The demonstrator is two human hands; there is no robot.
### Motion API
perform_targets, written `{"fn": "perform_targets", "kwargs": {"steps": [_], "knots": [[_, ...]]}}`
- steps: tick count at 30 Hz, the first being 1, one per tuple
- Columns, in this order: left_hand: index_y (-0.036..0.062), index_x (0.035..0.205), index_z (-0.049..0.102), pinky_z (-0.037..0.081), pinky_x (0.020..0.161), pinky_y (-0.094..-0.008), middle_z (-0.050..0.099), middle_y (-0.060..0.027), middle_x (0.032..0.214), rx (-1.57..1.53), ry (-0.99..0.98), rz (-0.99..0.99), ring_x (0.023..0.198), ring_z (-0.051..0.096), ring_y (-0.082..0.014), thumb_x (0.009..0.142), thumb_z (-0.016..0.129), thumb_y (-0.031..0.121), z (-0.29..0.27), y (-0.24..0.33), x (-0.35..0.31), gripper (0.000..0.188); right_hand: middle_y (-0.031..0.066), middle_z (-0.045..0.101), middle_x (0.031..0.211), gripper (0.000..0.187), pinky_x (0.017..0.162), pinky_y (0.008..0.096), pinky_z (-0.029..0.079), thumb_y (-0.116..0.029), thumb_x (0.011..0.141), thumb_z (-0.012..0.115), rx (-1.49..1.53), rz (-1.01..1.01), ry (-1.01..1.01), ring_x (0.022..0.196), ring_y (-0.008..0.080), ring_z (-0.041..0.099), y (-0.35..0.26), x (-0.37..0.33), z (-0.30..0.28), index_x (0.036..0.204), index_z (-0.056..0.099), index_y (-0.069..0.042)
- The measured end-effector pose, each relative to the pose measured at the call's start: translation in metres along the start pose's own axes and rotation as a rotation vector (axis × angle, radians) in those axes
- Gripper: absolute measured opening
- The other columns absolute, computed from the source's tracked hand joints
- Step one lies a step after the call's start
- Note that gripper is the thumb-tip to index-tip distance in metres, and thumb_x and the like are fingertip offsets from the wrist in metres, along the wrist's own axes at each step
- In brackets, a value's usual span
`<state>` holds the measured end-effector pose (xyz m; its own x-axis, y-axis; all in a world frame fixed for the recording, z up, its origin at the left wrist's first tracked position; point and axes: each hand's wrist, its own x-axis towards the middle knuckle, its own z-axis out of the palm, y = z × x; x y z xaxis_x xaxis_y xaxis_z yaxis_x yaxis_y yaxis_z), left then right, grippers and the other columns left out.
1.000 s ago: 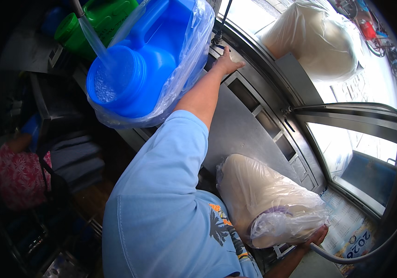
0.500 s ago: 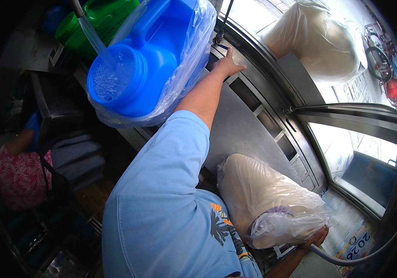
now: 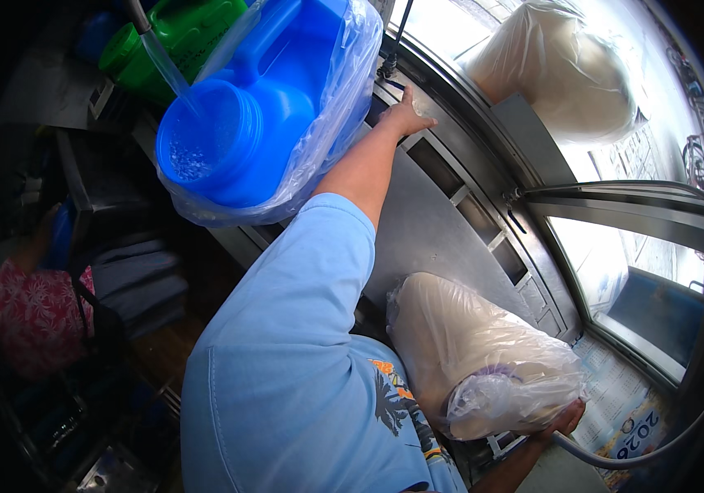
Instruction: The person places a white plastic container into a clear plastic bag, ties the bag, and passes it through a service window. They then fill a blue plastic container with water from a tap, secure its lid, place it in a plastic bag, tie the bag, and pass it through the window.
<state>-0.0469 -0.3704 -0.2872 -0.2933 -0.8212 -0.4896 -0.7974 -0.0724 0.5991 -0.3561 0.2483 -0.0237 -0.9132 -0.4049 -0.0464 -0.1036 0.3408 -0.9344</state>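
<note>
Dim room off to the left, with another person in a pink patterned top way back in the shadows. Moving right, a green jug sits behind a blue jug, which is wrapped in clear plastic, maybe to keep it clean. Its wide mouth lines up with a metal spout, I'd guess so the stream drops straight in without anyone holding it.

Next is the left hand: nothing in it, fingers spread on the window rail, thumb well apart. Looks like a brace to me, since that arm stretches right across. Below it is a bare stretch of metal surface.

Then the pale bag, lying against the shirt at lower right. The right hand is at its far end, probably steadying it, but the bag hides most of the fingers, so can't tell if they're clamped. A grey hose passes close by, over a printed sheet. Another pale bag is up by the window.

Versus half a second ago: the froth in the blue jug looks thinner, both hands stay put, and the red thing outside by the bikes is gone from view.
</note>
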Motion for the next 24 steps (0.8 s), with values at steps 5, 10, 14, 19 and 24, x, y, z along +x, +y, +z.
{"fn": "perform_targets", "kwargs": {"steps": [5, 10, 14, 19, 24], "knots": [[0.0069, 0.16, -0.004, 0.038, 0.113, -0.0424, 0.045, -0.0302, 0.148, -0.015, 0.005, 0.001, 0.136, 0.047, -0.0419, 0.074, 0.073, 0.066, 0.005, -0.004, 0.005, 0.13, 0.0194, 0.052, 0.139, 0.051, 0.107, 0.0443, 0.041, -0.033, 0.102, 0.051, -0.016, 0.003, 0.03, 0.125, 0.031, 0.052, 0.013, 0.005, -0.013, 0.139, 0.048, 0.001], [0.0071, 0.16, 0.002, 0.036, 0.113, -0.0424, 0.04, -0.0275, 0.153, -0.292, 0.073, 0.116, 0.14, 0.044, -0.0376, 0.073, 0.076, 0.063, 0.01, -0.013, 0.015, 0.127, 0.018, 0.053, 0.137, 0.049, 0.108, 0.043, 0.04, -0.032, 0.102, 0.051, -0.005, -0.007, -0.039, 0.125, 0.0289, 0.052, 0.017, 0.009, -0.019, 0.138, 0.05, 0.001], [0.0094, 0.159, 0.011, 0.032, 0.114, -0.0495, 0.029, -0.0247, 0.158, -1.116, 0.007, 0.011, 0.145, 0.034, -0.036, 0.075, 0.076, 0.062, 0.008, -0.011, 0.022, 0.119, 0.0167, 0.055, 0.134, 0.046, 0.107, 0.0421, 0.04, -0.032, 0.102, 0.051, -0.033, -0.006, -0.043, 0.123, 0.0275, 0.053, 0.012, 0.008, -0.019, 0.135, 0.052, 0.001], [0.0137, 0.159, 0.014, 0.03, 0.112, -0.0514, 0.036, -0.0224, 0.15, -1.543, 0.008, -0.027, 0.138, 0.038, -0.0381, 0.076, 0.073, 0.067, 0.0, -0.004, 0.022, 0.115, 0.0161, 0.056, 0.131, 0.044, 0.105, 0.0413, 0.042, -0.031, 0.102, 0.051, -0.057, -0.031, -0.017, 0.12, 0.0271, 0.054, 0.006, 0.004, -0.009, 0.133, 0.053, 0.001], [0.0138, 0.159, 0.017, 0.031, 0.111, -0.0514, 0.042, -0.0211, 0.143, -1.632, 0.027, -0.027, 0.133, 0.042, -0.0365, 0.074, 0.074, 0.068, -0.004, -0.004, 0.022, 0.116, 0.0171, 0.056, 0.131, 0.044, 0.104, 0.0416, 0.044, -0.03, 0.102, 0.051, -0.046, -0.005, 0.019, 0.118, 0.0281, 0.055, -0.001, 0.0, 0.0, 0.132, 0.052, 0.001]]}}
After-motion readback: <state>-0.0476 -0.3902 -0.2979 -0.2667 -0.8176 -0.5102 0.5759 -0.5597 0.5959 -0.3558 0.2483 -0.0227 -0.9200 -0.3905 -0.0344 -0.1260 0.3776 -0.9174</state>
